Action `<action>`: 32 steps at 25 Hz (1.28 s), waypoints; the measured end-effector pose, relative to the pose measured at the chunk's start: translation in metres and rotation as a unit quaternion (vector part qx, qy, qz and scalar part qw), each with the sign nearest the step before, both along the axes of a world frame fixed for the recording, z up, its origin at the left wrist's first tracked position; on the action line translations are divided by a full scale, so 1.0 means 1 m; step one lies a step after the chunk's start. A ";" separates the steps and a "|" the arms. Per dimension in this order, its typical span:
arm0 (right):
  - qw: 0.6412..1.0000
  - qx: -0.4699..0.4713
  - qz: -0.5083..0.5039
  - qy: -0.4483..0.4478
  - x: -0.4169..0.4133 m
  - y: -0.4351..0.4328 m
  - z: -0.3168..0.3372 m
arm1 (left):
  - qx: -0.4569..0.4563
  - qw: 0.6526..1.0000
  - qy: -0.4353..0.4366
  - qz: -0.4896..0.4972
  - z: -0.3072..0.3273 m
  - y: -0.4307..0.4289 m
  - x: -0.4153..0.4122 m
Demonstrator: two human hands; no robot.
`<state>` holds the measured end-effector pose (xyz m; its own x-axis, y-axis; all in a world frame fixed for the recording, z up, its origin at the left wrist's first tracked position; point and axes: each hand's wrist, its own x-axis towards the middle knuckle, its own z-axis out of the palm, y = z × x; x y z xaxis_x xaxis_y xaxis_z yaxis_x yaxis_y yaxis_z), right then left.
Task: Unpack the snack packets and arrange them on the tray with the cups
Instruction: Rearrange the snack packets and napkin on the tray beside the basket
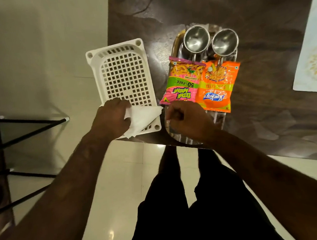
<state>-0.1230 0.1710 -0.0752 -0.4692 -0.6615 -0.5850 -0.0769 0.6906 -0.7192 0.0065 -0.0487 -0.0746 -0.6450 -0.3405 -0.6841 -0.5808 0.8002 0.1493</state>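
A steel tray (177,42) lies on the dark table with two steel cups (196,37) (225,41) standing at its far end. A pink snack packet (181,81) and an orange snack packet (217,86) lie side by side on the tray, in front of the cups. My left hand (110,119) grips a crumpled white bag or paper (142,119) over the near end of a white plastic basket (125,73). My right hand (189,121) hovers with curled fingers over the tray's near end, just in front of the packets; whether it holds anything is hidden.
The white perforated basket sits at the table's left edge, partly overhanging. A pale placemat (311,54) lies at the far right. A black metal frame (24,128) stands on the white tiled floor to the left. My legs are below the table's near edge.
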 end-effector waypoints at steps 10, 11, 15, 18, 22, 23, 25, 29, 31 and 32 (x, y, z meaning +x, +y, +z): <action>0.998 0.038 -0.025 -0.053 0.033 0.000 -0.009 | 0.010 0.991 0.010 -0.130 -0.024 -0.003 -0.023; 0.997 0.034 -0.030 -0.062 0.033 0.002 -0.009 | 0.028 0.991 0.006 -0.133 -0.022 -0.007 -0.026; 0.990 0.019 -0.059 -0.126 0.031 0.008 -0.005 | 0.199 0.978 -0.044 -0.046 -0.001 -0.033 -0.032; 0.954 0.018 -0.147 -0.260 0.026 0.010 0.001 | 0.347 0.930 -0.028 0.116 0.021 -0.037 -0.036; 0.889 -0.057 -0.194 -0.412 0.022 0.018 0.005 | 0.406 0.891 -0.004 0.205 0.022 -0.009 -0.049; 0.888 -0.073 -0.193 -0.410 0.022 0.020 0.005 | 0.408 0.886 -0.002 0.219 0.020 0.000 -0.050; 0.908 -0.083 -0.203 -0.358 0.022 0.022 0.004 | 0.418 0.875 0.014 0.245 0.014 0.017 -0.051; 0.915 -0.078 -0.263 -0.295 0.021 0.036 -0.002 | 0.434 0.860 0.044 0.263 0.010 0.049 -0.053; 0.907 -0.064 -0.278 -0.310 0.021 0.046 -0.005 | 0.448 0.854 0.033 0.262 0.012 0.057 -0.052; 0.904 -0.052 -0.286 -0.313 0.022 0.051 -0.006 | 0.464 0.848 0.016 0.257 0.013 0.058 -0.050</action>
